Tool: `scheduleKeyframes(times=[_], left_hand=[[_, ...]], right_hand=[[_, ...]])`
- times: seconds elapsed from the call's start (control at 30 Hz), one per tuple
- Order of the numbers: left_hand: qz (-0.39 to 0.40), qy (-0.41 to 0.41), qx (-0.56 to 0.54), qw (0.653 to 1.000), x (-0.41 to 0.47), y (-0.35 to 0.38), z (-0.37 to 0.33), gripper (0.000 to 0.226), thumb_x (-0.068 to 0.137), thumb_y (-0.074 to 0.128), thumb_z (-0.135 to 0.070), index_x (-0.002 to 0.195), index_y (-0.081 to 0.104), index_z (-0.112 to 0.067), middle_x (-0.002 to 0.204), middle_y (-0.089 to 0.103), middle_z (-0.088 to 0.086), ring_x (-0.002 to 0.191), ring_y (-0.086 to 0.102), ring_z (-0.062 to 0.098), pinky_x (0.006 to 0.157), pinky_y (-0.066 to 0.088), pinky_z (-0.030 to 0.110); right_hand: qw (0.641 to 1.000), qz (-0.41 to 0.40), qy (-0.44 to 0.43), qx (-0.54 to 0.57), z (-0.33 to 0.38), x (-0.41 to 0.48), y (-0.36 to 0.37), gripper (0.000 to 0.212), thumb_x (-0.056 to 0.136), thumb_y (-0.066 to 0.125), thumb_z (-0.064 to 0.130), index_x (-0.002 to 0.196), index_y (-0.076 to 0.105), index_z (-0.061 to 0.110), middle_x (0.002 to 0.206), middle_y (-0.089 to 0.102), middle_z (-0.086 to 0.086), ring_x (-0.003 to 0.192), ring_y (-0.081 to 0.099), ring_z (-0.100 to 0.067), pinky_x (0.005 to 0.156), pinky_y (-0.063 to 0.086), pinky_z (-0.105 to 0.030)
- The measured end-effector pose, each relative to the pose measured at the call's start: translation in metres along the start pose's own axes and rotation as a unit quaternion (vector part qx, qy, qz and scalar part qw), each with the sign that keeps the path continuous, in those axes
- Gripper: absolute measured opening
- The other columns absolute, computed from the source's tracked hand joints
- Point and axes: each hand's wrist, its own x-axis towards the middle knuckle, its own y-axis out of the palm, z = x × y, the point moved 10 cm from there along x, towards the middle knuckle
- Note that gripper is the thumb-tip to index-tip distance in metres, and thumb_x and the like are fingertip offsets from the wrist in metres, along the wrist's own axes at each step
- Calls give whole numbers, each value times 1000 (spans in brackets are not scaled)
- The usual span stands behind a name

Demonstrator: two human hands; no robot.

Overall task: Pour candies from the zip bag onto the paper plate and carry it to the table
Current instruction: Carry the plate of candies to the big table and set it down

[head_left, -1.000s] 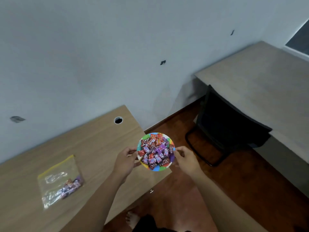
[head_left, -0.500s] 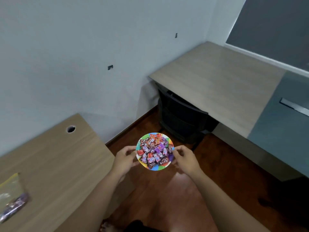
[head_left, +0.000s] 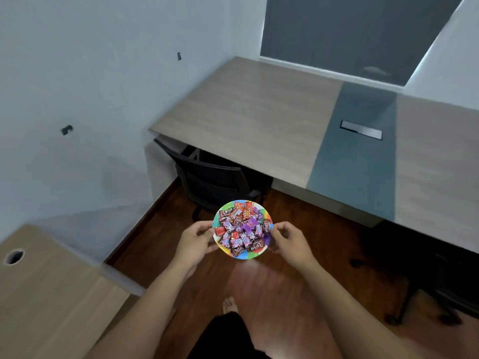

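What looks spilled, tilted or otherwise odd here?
Nothing stands out. The paper plate sits about level between the left hand and the right hand, the candies stay heaped on it, and none lie on the floor.

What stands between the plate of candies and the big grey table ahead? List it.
Mostly open wooden floor. The plate, held at its rim by the left hand and right hand, is over that floor. A black chair sits tucked under the table at its left end; the edge further right looks free.
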Motion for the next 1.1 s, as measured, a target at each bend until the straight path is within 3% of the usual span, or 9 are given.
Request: scheduleKeyframes(times=[0.13, 0.37, 0.5, 0.77, 0.97, 1.1], left_hand=[[44, 6, 26, 999, 29, 64, -16, 19, 106, 66, -15, 122, 75, -12, 125, 76, 5, 112, 78, 21, 84, 68, 36], [120, -1, 65, 991, 88, 183, -42, 18, 105, 67, -18, 121, 75, -16, 124, 76, 4, 113, 76, 20, 87, 68, 38], [157, -8, 66, 985, 125, 251, -66, 17, 104, 68, -17, 120, 76, -18, 123, 77, 4, 112, 77, 20, 88, 68, 39], [230, -12, 105, 967, 199, 373, -113, 18, 106, 64, -16, 121, 74, -12, 122, 76, 7, 110, 77, 21, 92, 67, 42], [253, -6, 135, 958, 242, 442, -140, 15, 104, 68, -19, 115, 76, -14, 121, 75, 8, 106, 79, 23, 85, 69, 40], [255, 1, 149, 955, 269, 481, -150, 13, 105, 67, -19, 111, 77, -16, 120, 75, 11, 105, 78, 23, 84, 68, 38]], right_hand=[[998, -49, 20, 37, -26, 18, -52, 16, 105, 67, 32, 97, 73, 19, 91, 82, -4, 85, 82, -29, 78, 69, -52], [989, -111, 69, 73, -53, 57, -143, 17, 108, 64, 27, 103, 71, 13, 94, 82, -8, 73, 79, -14, 65, 65, -30], [984, -145, 86, 63, -60, 92, -199, 18, 107, 65, 30, 103, 72, 13, 91, 82, -6, 68, 78, -14, 73, 68, -41], [967, -208, 116, 89, -77, 158, -284, 19, 107, 66, 29, 105, 70, 11, 77, 78, -3, 65, 75, -12, 77, 68, -44], [961, -225, 130, 89, -89, 204, -332, 21, 108, 63, 31, 107, 68, 11, 84, 80, -6, 65, 75, -9, 68, 67, -28], [960, -221, 127, 115, -100, 241, -361, 21, 108, 64, 28, 108, 68, 7, 90, 78, -14, 65, 75, -15, 64, 65, -29]])
